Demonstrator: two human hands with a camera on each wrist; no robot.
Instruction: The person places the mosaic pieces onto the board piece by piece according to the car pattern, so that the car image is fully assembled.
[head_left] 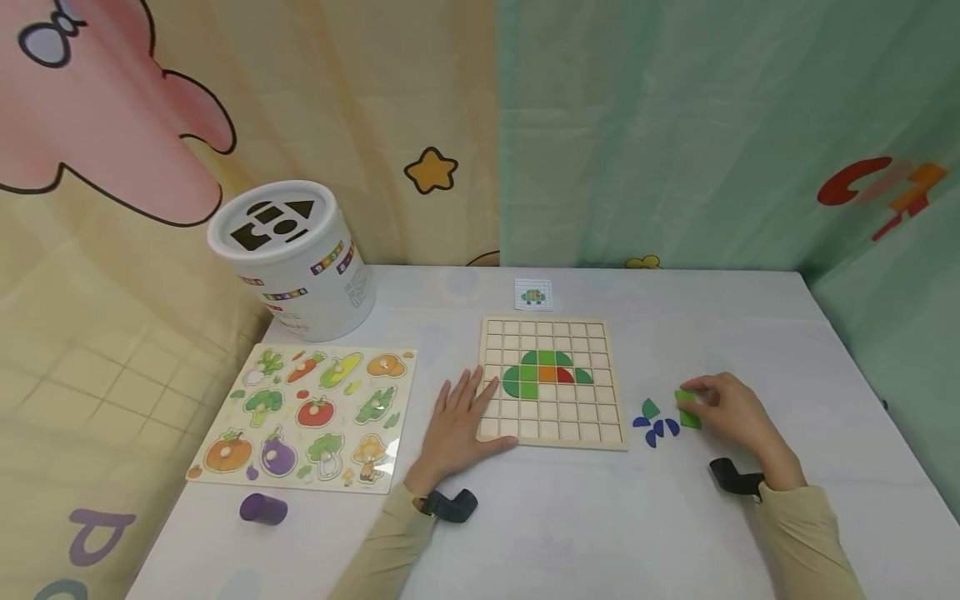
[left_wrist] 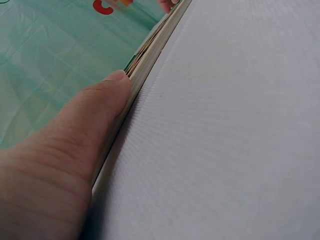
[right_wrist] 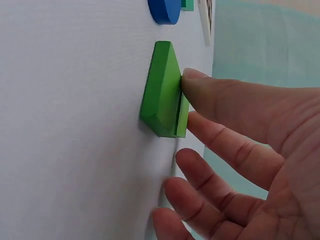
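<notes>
My left hand rests with spread fingers at the lower-left corner of a wooden grid board; in the left wrist view its thumb lies along the board's edge. Green, orange and red pieces form a shape on the grid. To the right of the board, my right hand pinches a green square block between thumb and index finger. A second green block lies against it on the table. Left of that hand sit a dark green quarter-round piece and several blue half-round pieces.
A small pattern card lies behind the board. On the left are a vegetable puzzle board, a white bucket with a shape-cut lid, and a purple cylinder. Curtains hang behind the white table.
</notes>
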